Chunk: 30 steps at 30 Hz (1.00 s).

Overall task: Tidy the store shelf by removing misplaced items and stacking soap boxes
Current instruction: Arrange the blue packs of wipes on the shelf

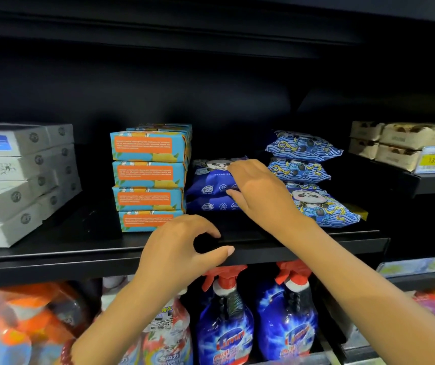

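The black shelf [303, 241] carries everything, and its front edge lies just under the left hand [182, 248]. Far to the left of both hands leans a pile of white boxes [13, 180]. Beyond the left hand stand the soap boxes [149, 177], four in the front stack and more behind. Their long sides run along the shelf front and their orange labels face the person. Just to the right of the right hand [253, 188] is a pile of light blue packs [300, 164]. Between this pile and the soap boxes lie two dark blue packs [208, 188], one upon the other, just beside the stack and perhaps touching it.

The right hand seems to grip the upper pack, with the fingers curled over its top and the thumb on its front side. The left hand holds nothing. Its fingers are half bent and its thumb is stretched out at the shelf edge; whether it touches the edge cannot be told.

The step in hand is probably taking out the dark blue packs as misplaced. To do it well, the right hand should draw the pack straight toward the person and not sideways, so that the soap stack is not pushed. The pack looks soft, so a grip near its middle is safer. Its long axis runs left to right along the shelf front, with the printed face up and the panda picture toward the back.
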### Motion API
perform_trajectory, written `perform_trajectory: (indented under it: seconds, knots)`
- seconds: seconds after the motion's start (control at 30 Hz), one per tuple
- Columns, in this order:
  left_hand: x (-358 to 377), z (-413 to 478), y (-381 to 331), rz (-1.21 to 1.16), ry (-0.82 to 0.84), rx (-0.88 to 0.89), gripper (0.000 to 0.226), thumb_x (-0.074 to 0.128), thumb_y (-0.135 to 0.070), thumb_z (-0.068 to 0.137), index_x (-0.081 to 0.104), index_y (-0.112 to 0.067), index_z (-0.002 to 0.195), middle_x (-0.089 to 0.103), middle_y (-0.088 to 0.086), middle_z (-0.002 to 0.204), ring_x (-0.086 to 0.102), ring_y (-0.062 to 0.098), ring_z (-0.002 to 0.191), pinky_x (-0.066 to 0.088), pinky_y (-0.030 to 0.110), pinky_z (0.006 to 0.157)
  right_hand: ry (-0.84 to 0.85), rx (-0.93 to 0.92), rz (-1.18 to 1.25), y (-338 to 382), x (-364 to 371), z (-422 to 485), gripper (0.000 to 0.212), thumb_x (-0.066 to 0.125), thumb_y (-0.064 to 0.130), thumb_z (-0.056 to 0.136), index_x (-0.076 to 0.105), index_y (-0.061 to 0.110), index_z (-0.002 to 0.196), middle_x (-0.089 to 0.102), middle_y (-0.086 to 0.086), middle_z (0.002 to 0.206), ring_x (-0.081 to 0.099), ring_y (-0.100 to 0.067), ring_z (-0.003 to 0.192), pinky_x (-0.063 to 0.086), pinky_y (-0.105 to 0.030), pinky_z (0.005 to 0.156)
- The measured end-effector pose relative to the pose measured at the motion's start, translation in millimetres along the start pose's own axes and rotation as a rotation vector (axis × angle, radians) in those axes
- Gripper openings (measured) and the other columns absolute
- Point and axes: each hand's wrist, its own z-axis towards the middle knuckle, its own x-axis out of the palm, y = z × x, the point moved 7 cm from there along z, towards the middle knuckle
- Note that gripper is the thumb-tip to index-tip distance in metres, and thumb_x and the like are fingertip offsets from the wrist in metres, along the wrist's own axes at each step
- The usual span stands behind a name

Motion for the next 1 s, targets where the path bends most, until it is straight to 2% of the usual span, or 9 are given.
perform_trajectory:
  seconds: [0.1, 0.23, 0.33, 0.43, 0.53, 0.63, 0.77, 0.87, 1.0]
  knots:
    - [-1, -1, 0, 0.003, -0.004, -0.007, 0.035, 0.067, -0.061, 0.072, 0.069, -0.032, 0.092, 0.065, -0.022, 0.096, 0.056, -0.004, 0.094, 0.045, 0.017, 0.077, -0.106, -0.008, 0.007, 1, -21, -11, 0.044, 0.07, 0.021, 0.081, 0.057, 0.001, 0.118, 0.06, -0.012, 0.118, 0.054, -0.028, 0.112, 0.051, -0.037, 0.083]
    - [-1, -2, 0, 0.002, 0.001, -0.022, 0.039, 0.063, -0.064, 0.07, 0.069, -0.032, 0.092, 0.065, -0.022, 0.097, 0.056, -0.004, 0.095, 0.046, 0.019, 0.078, -0.286, 0.035, 0.024, -24, -56, -49, 0.035, 0.062, 0.026, 0.082, 0.062, 0.007, 0.111, 0.064, -0.004, 0.112, 0.056, -0.021, 0.106, 0.044, -0.027, 0.085]
    - [-1, -2, 0, -0.004, -0.015, -0.025, 0.033, 0.069, -0.058, 0.073, 0.069, -0.031, 0.092, 0.065, -0.021, 0.097, 0.057, -0.003, 0.095, 0.044, 0.017, 0.076, -0.158, 0.148, 0.005, -60, -55, -80, 0.041, 0.063, 0.044, 0.085, 0.064, 0.009, 0.107, 0.065, -0.004, 0.103, 0.06, -0.024, 0.098, 0.04, -0.021, 0.081]
    - [1, -2, 1, 0.003, -0.023, -0.043, 0.045, 0.057, -0.068, 0.066, 0.068, -0.033, 0.091, 0.064, -0.022, 0.096, 0.057, -0.003, 0.093, 0.043, 0.015, 0.074, 0.048, 0.247, 0.001, -78, -41, -98, 0.063, 0.054, 0.059, 0.076, 0.06, 0.016, 0.121, 0.062, 0.001, 0.119, 0.055, -0.02, 0.114, 0.038, -0.022, 0.086]
    - [1, -2, 1, -0.001, -0.028, -0.052, 0.054, 0.047, -0.075, 0.06, 0.068, -0.034, 0.089, 0.064, -0.023, 0.093, 0.057, -0.003, 0.091, 0.042, 0.013, 0.072, 0.047, 0.249, 0.007, -74, -39, -105, 0.078, 0.045, 0.071, 0.071, 0.054, 0.019, 0.129, 0.057, 0.005, 0.127, 0.049, -0.016, 0.121, 0.036, -0.024, 0.089]
    - [0, -3, 1, -0.002, -0.024, -0.06, 0.043, 0.062, -0.067, 0.067, 0.069, -0.032, 0.091, 0.065, -0.021, 0.095, 0.057, -0.002, 0.093, 0.042, 0.014, 0.073, 0.004, 0.202, 0.013, -66, -43, -110, 0.083, 0.055, 0.077, 0.068, 0.054, 0.02, 0.128, 0.058, 0.006, 0.124, 0.045, -0.009, 0.117, 0.035, -0.023, 0.092]
    - [-1, -3, 0, -0.005, -0.029, -0.052, 0.038, 0.067, -0.062, 0.071, 0.069, -0.03, 0.092, 0.065, -0.02, 0.097, 0.057, -0.001, 0.095, 0.046, 0.02, 0.076, -0.031, 0.1, 0.034, -58, -49, -121, 0.083, 0.072, 0.063, 0.062, 0.05, 0.02, 0.13, 0.058, 0.005, 0.122, 0.044, -0.011, 0.114, 0.037, -0.023, 0.095]
    - [0, -3, -1, 0.012, -0.018, -0.053, 0.043, 0.063, -0.066, 0.069, 0.069, -0.031, 0.093, 0.065, -0.02, 0.097, 0.057, -0.001, 0.094, 0.047, 0.021, 0.076, -0.088, 0.016, -0.041, -53, -52, -129, 0.086, 0.09, 0.017, 0.055, 0.045, 0.017, 0.129, 0.061, -0.004, 0.119, 0.047, -0.019, 0.109, 0.042, -0.032, 0.092]
    - [0, -3, -1, 0.016, -0.005, -0.027, 0.041, 0.062, -0.065, 0.073, 0.069, -0.03, 0.094, 0.065, -0.02, 0.097, 0.057, 0.0, 0.095, 0.047, 0.022, 0.077, -0.157, -0.043, -0.065, -46, -57, -135, 0.081, 0.078, -0.007, 0.059, 0.043, 0.016, 0.129, 0.061, -0.008, 0.114, 0.05, -0.024, 0.104, 0.039, -0.033, 0.086]
